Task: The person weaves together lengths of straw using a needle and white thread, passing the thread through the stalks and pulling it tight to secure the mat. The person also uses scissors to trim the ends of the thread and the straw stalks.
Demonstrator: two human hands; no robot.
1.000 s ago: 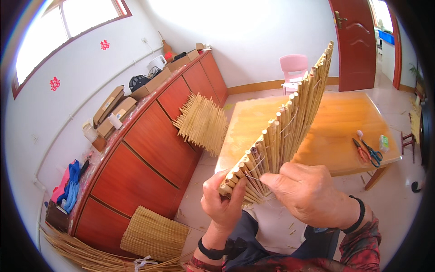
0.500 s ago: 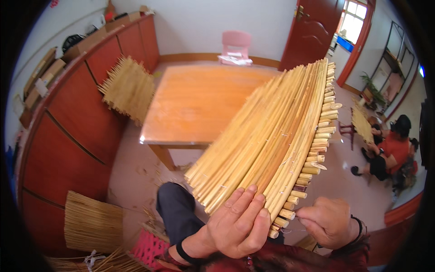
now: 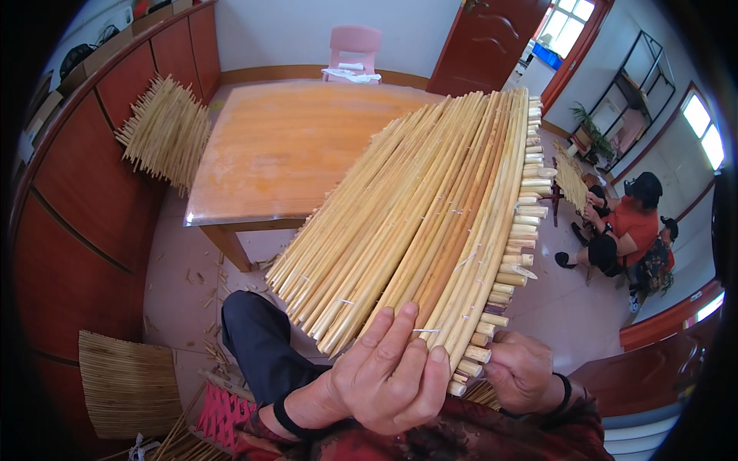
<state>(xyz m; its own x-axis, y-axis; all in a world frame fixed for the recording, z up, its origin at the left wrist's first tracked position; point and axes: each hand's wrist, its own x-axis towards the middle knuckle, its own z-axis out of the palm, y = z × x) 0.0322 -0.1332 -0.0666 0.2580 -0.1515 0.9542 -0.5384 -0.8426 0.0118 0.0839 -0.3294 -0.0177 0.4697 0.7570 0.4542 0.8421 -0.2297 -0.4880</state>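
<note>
Ahead of the left hand (image 3: 384, 384), the surface (image 3: 284, 146). Tilted up from beneath that hand, the mat (image 3: 415, 230), cut ends (image 3: 534, 171) toward the right hand (image 3: 524, 369), probably for easy reach. Left fingers (image 3: 400, 329) close together, pressed on the near end, seemingly for steadiness; underside hidden. Right hand curled at the ends; cannot tell what, if anything, pinched. Beside the left fingers, a white stitch (image 3: 427, 330).
</note>
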